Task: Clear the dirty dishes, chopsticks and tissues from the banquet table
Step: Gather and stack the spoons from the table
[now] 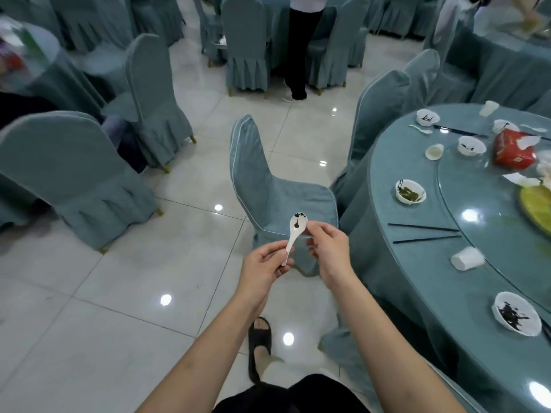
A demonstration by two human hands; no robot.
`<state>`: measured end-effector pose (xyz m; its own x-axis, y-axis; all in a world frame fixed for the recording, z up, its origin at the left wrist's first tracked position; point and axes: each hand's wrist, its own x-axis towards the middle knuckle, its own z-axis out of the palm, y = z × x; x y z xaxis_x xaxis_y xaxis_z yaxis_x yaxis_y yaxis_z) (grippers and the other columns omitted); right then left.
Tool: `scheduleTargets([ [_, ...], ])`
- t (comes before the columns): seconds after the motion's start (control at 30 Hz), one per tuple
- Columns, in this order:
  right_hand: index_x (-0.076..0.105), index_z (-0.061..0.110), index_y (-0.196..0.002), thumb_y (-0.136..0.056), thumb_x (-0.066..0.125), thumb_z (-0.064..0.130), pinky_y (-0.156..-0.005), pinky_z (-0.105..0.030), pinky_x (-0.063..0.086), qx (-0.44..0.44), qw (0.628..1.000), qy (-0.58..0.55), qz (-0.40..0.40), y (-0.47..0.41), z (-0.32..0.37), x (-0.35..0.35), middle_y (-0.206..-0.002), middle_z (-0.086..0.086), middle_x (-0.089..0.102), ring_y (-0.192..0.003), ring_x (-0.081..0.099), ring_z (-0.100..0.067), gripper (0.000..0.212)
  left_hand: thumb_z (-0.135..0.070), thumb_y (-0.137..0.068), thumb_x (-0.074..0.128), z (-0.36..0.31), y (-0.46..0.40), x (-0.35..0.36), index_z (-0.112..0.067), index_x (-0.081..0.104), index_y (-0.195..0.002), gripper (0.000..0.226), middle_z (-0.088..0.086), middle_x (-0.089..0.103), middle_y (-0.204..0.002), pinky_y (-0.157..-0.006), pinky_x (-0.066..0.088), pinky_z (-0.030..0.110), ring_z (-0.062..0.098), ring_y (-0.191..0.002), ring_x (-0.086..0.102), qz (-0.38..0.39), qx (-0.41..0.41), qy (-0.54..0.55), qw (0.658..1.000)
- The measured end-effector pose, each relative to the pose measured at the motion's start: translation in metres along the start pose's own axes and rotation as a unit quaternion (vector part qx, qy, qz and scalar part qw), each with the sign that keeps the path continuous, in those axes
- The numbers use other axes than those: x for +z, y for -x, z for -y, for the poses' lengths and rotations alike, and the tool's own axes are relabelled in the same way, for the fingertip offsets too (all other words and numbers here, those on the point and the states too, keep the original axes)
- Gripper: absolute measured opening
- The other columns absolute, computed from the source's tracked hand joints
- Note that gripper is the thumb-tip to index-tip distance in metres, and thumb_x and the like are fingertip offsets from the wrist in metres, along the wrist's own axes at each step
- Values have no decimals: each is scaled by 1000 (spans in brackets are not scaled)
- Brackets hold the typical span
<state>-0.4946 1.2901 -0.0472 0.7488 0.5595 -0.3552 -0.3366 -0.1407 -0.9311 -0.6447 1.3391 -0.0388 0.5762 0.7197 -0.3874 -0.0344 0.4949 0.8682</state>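
Plainly, head view: one wide look down at both hands, with the banquet table [417, 180] curving away at three o'clock.
Progress: early, by my judgement; only a white spoon [295, 231] is off the table, and no bin or tub shows.
Left on the table: a bowl of greens [410, 191] at two o'clock, a stained bowl [516, 313] at four o'clock, more bowls further round, two loose chopsticks [425, 233] near the edge, a tipped white cup [467, 258] just beside them, a red tissue pack [512, 150] with crumpled tissues [522, 179] near it.
Left hand [265, 265]: fingers curled, pinching the spoon's handle end.
Right hand [326, 242]: fingertips pinching the rim of the spoon's bowl, the rest loosely bent.
Spoon: held at the frame's centre, between both hands, above the floor and in front of a covered chair [277, 189], well apart from the table; dark smears sit in its bowl.
Next, likely: find somewhere to put the spoon, then return for the bowls.
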Motion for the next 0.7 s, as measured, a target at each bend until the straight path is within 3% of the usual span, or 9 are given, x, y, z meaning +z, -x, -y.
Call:
scheduleTargets([
  [0.17,76,8,-97,-93,71,23,-63,-26,47,9,999,-30,32,-52,11,73,-91,-7,78,-72,64,-15,16,-2,-99,61,-37,-60,-44,-2,70,-120,22,22,74,-110,-90,56,35,21,-88,68,-27,3,-20,999],
  [0.37,75,4,-96,-92,72,16,-62,-27,47,8,997,-54,54,-141,36,162,-82,-9,73,-69,60,-17,13,-2,-99,60,-105,-153,-86,-2,71,-117,21,18,73,-102,-86,54,34,21,-83,62,-32,2,-42,999],
  [0.7,73,5,-91,-95,70,19,-60,-25,49,-10,997,-43,68,-249,73,250,-75,-5,69,-66,59,-14,15,-2,-99,59,-172,-272,-119,-2,72,-115,21,17,75,-111,-89,56,35,19,-80,64,-45,1,-57,997],
])
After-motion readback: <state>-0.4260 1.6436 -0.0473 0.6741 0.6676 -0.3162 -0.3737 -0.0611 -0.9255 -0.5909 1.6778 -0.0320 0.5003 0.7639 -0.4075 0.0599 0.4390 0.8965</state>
